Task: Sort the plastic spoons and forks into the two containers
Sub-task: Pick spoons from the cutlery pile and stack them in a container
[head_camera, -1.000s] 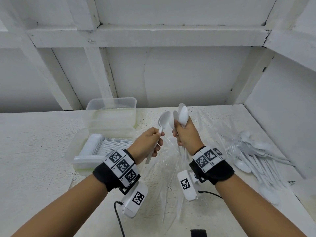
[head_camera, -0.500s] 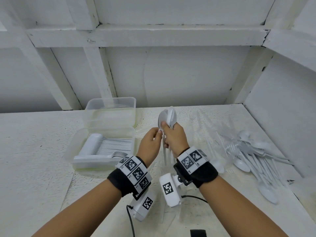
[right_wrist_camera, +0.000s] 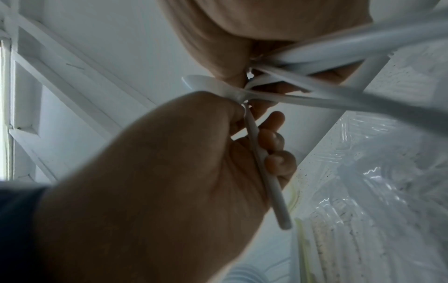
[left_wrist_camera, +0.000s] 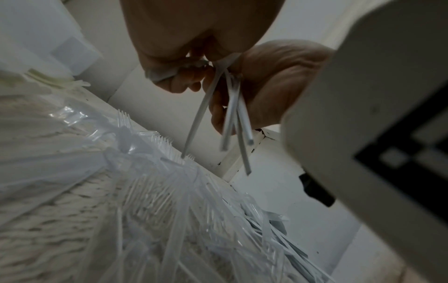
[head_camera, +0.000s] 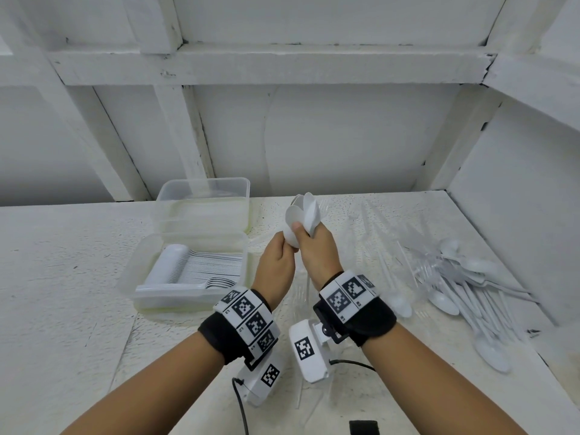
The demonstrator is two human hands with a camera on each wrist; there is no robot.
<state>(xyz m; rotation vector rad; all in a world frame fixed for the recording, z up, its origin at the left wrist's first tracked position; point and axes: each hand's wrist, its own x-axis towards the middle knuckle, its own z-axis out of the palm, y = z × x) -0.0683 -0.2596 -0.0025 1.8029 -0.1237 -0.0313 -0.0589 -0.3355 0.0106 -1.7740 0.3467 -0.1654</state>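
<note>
White plastic spoons (head_camera: pixel 303 215), bunched bowls-up, sit in the right hand (head_camera: pixel 317 255), whose fingers curl round their necks; the left hand (head_camera: pixel 276 262) pinches one more against the bunch. Left of it stand two clear plastic containers (head_camera: pixel 188 296), the nearer holding stacked cutlery; loose spoons (head_camera: pixel 455 287) lie to the right.

From the left wrist, four thin handles (left_wrist_camera: pixel 232 114) hang below the fists.

From the right wrist, left fingers (right_wrist_camera: pixel 278 159) curl round one handle (right_wrist_camera: pixel 264 166) (light, slick, springy, I'd judge; best held at the neck).
</note>
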